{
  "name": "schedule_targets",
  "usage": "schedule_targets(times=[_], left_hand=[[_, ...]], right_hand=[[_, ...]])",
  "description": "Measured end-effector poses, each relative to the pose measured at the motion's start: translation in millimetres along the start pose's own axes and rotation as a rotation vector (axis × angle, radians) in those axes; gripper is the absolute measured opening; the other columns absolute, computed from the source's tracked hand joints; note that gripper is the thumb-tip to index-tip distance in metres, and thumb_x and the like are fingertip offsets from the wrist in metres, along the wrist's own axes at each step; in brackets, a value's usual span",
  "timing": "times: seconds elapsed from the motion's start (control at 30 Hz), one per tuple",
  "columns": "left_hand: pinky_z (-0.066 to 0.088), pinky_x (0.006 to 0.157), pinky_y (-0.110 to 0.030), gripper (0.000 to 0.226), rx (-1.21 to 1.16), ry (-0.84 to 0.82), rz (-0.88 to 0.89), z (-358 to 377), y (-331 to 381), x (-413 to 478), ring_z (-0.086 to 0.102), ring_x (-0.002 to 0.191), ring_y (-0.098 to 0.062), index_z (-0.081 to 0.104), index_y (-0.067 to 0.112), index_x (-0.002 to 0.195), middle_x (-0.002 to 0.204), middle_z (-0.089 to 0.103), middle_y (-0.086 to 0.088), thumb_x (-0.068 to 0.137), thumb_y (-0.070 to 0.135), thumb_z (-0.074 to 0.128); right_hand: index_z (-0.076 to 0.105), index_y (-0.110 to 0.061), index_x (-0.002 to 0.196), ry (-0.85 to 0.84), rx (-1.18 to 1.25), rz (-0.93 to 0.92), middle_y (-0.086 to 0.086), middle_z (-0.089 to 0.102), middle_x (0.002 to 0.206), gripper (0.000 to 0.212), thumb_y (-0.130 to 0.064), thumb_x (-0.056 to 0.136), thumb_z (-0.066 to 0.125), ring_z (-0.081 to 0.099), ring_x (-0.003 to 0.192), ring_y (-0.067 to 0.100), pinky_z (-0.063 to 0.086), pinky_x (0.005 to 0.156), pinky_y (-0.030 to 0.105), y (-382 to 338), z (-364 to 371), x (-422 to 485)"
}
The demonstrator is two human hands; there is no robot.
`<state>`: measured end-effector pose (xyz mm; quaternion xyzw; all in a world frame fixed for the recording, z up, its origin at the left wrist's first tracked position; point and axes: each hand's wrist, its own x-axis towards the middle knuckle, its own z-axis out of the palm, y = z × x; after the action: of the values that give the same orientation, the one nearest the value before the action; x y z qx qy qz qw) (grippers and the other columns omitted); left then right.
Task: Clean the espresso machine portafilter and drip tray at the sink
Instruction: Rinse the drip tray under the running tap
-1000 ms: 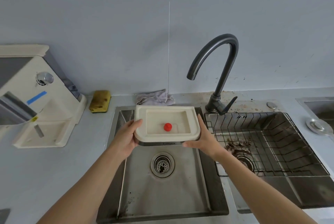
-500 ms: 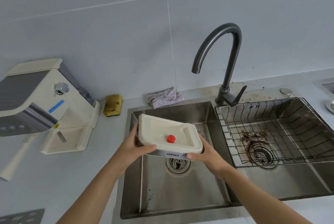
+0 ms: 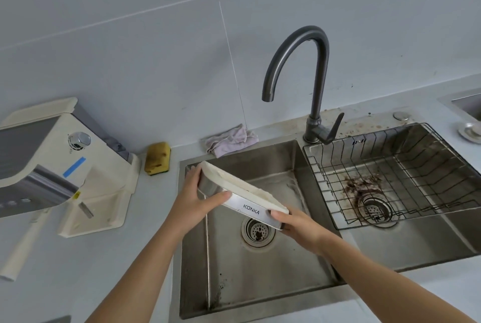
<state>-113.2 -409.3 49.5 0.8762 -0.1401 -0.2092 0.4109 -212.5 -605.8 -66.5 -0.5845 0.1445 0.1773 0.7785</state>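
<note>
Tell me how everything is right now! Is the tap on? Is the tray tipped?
Drip tray: tipped, held over the left basin.
Left hand: grips the tray's left end.
Right hand: grips the tray's right end.
Tap: off, no water showing.
Sponge: lying on the counter.
Cloth: crumpled behind the left basin.
Wire basket: sitting in the right basin, brown grounds under it.

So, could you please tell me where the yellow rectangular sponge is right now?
In the head view, the yellow rectangular sponge lies on the counter left of the steel sink, between the cream espresso machine and the crumpled pale cloth.
</note>
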Motion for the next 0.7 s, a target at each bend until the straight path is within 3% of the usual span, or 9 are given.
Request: schedule_targets(times=[0.03, 0.1, 0.17, 0.23, 0.33, 0.47, 0.57, 0.7], left_hand=[[0.037, 0.080, -0.011, 0.049, 0.005, 0.003, 0.000, 1, 2, 3, 0.045, 0.100, 0.013, 0.036, 0.057, 0.100, 0.112, 0.046, 0.026, 0.067, 0.046, 0.070], [0.033, 0.067, -0.007, 0.039, 0.024, 0.012, 0.018, 1, 10, 6, 0.045, 0.087, 0.015, 0.039, 0.052, 0.090, 0.099, 0.047, 0.028, 0.075, 0.037, 0.072], [0.035, 0.067, -0.008, 0.031, 0.038, 0.031, 0.016, 2, 12, 11, 0.049, 0.087, 0.010, 0.043, 0.046, 0.089, 0.097, 0.051, 0.025, 0.080, 0.032, 0.070], [0.038, 0.069, -0.012, 0.025, 0.041, 0.042, 0.002, 2, 15, 16, 0.051, 0.087, 0.006, 0.046, 0.039, 0.093, 0.093, 0.054, 0.023, 0.081, 0.034, 0.068], [0.044, 0.083, -0.027, 0.049, 0.043, 0.056, -0.045, 4, 22, 24, 0.056, 0.097, -0.009, 0.052, 0.027, 0.110, 0.098, 0.059, 0.015, 0.071, 0.051, 0.070], [0.043, 0.087, -0.030, 0.048, 0.080, 0.076, -0.105, 9, 29, 31, 0.053, 0.098, -0.014, 0.051, 0.025, 0.103, 0.092, 0.054, 0.017, 0.070, 0.055, 0.068], [0.047, 0.096, -0.041, 0.088, 0.124, 0.083, -0.138, 12, 33, 36, 0.057, 0.107, -0.019, 0.058, 0.020, 0.114, 0.113, 0.061, 0.004, 0.044, 0.074, 0.055], [0.044, 0.098, -0.039, 0.110, 0.188, 0.077, -0.204, 16, 36, 38, 0.054, 0.114, -0.024, 0.052, 0.013, 0.125, 0.121, 0.058, -0.005, 0.035, 0.077, 0.044]], right_hand=[[0.057, -0.022, 0.114, 0.009, 0.008, 0.025, -0.001, 0.061, 0.122, 0.061, -0.050, 0.060, 0.066, 0.056, 0.111, 0.010, 0.039, 0.102, 0.027, 1, 0, 0], [0.057, -0.020, 0.116, 0.041, 0.007, 0.063, 0.002, 0.060, 0.126, 0.062, -0.052, 0.063, 0.064, 0.055, 0.114, 0.013, 0.037, 0.105, 0.029, 3, -1, 2], [0.056, -0.012, 0.123, 0.073, -0.006, 0.096, 0.003, 0.061, 0.124, 0.085, -0.063, 0.056, 0.066, 0.055, 0.114, 0.014, 0.041, 0.100, 0.026, 4, -3, 4], [0.059, -0.015, 0.119, 0.077, -0.018, 0.122, 0.003, 0.061, 0.122, 0.082, -0.068, 0.056, 0.063, 0.055, 0.113, 0.013, 0.042, 0.090, 0.022, 3, -3, 5], [0.059, -0.031, 0.107, 0.068, 0.005, 0.170, 0.012, 0.053, 0.133, 0.056, -0.067, 0.065, 0.052, 0.049, 0.125, 0.020, 0.041, 0.085, 0.022, -1, -2, 4], [0.051, -0.030, 0.120, 0.074, 0.027, 0.229, 0.009, 0.056, 0.130, 0.070, -0.073, 0.066, 0.049, 0.053, 0.117, 0.025, 0.039, 0.095, 0.032, -4, 0, 2], [0.054, -0.025, 0.119, 0.063, 0.018, 0.275, 0.010, 0.063, 0.117, 0.077, -0.075, 0.062, 0.043, 0.059, 0.108, 0.024, 0.045, 0.088, 0.031, -5, 0, 1], [0.062, -0.019, 0.099, 0.044, 0.005, 0.325, 0.012, 0.067, 0.103, 0.074, -0.081, 0.065, 0.040, 0.063, 0.098, 0.023, 0.047, 0.091, 0.035, -4, 1, -2]])
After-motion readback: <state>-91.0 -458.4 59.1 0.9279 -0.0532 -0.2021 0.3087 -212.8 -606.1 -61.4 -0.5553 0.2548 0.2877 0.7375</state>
